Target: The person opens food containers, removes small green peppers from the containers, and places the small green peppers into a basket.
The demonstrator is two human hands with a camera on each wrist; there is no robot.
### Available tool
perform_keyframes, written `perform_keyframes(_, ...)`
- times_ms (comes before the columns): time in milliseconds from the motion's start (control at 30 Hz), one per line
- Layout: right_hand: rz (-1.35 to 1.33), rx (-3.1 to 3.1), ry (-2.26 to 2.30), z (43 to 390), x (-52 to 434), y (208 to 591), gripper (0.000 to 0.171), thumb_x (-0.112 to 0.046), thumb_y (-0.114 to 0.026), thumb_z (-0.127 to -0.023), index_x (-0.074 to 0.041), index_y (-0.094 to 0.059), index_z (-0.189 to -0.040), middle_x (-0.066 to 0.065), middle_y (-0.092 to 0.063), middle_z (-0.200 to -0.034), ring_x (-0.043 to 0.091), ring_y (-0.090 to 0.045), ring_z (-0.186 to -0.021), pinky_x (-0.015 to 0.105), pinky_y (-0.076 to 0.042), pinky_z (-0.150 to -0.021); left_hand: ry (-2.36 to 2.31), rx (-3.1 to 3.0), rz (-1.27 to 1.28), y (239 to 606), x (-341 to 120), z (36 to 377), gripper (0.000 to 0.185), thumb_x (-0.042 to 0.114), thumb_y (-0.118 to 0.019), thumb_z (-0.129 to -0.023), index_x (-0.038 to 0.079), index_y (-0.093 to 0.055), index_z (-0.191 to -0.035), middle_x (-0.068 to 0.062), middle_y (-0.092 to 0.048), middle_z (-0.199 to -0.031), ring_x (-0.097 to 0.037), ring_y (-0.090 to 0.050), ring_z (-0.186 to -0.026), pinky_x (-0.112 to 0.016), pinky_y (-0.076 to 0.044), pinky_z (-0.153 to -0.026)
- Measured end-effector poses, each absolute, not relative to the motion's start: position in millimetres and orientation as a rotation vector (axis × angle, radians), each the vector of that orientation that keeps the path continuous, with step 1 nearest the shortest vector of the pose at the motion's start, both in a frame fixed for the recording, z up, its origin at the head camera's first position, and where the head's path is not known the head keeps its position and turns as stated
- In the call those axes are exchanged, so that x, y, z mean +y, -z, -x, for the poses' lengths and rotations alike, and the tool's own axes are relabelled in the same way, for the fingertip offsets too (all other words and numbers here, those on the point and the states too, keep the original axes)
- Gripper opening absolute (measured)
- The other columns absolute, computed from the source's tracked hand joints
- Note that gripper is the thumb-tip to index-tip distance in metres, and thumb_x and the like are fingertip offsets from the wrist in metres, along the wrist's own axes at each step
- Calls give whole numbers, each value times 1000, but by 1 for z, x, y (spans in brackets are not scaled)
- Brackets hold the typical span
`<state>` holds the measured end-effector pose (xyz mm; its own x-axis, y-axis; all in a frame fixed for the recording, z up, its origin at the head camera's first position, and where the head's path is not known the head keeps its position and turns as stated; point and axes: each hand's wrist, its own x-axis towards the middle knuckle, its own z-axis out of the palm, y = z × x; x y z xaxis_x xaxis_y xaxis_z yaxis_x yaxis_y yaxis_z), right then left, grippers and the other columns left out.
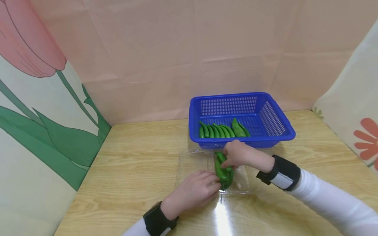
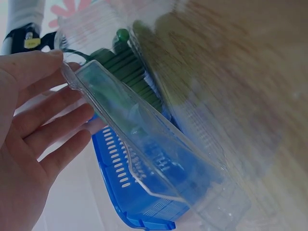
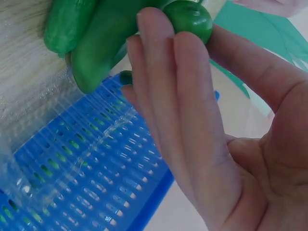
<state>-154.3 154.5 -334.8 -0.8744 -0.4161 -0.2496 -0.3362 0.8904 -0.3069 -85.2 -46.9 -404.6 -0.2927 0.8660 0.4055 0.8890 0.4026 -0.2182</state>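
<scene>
Green peppers (image 1: 223, 170) in clear tray (image 1: 192, 164)

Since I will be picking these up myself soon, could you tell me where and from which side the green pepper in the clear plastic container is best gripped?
Probably at the stem end of the green pepper, from above. It lies lengthwise in the shallow clear container, whose open top leaves that end free. The right hand already pinches it there, while the left hand steadies the container's near edge.

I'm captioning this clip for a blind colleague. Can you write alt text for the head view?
A person's right hand pinches a green pepper lying in a clear plastic clamshell tray on a light wooden table, while the left hand rests at the tray's near edge. Just behind stands a blue perforated plastic basket holding a row of green peppers.
</scene>
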Motion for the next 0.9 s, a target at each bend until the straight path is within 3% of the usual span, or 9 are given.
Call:
perform_keyframes(133, 574, 2751, 396, 151, 160, 331, 29, -27, -80, -71, -5, -69, -88, 1, -67, -73, 6, -60, -48, 21, -51, -53, 64, -2187, 1492, 404, -47, 85, 17, 27, -61, -91, 19, -70, -103, 5, -67, -109, -10, -60, -107, -25, -46, -100)
perform_keyframes(233, 586, 2757, 427, 147, 163, 328, 34, -24, -80, -71, -3, -69, -95, 0, -66, -71, 6, -59, -49, 21, -50, -51, 86, -2192, 1492, 404, -47, 84, 17, 26, -61, -91, 19, -70, -103, 5, -67, -108, -11, -60, -106, -25, -47, -100)
perform_keyframes(600, 578, 2742, 490, 145, 175, 312, 39, -24, -80, -72, -4, -65, -102, -1, -67, -72, 8, -62, -59, 26, -52, -56, 124, -2202, 1490, 404, -47, 84, 16, 25, -61, -90, 18, -70, -102, 4, -68, -108, -11, -61, -106, -26, -47, -100)
perform_keyframes(900, 513, 2692, 540, 149, 186, 291, 38, -20, -77, -77, -4, -63, -108, 3, -69, -83, 11, -65, -67, 27, -56, -59, 85, -2195, 1493, 404, -47, 84, 19, 27, -60, -91, 18, -69, -104, 4, -67, -109, -11, -60, -107, -25, -46, -100)
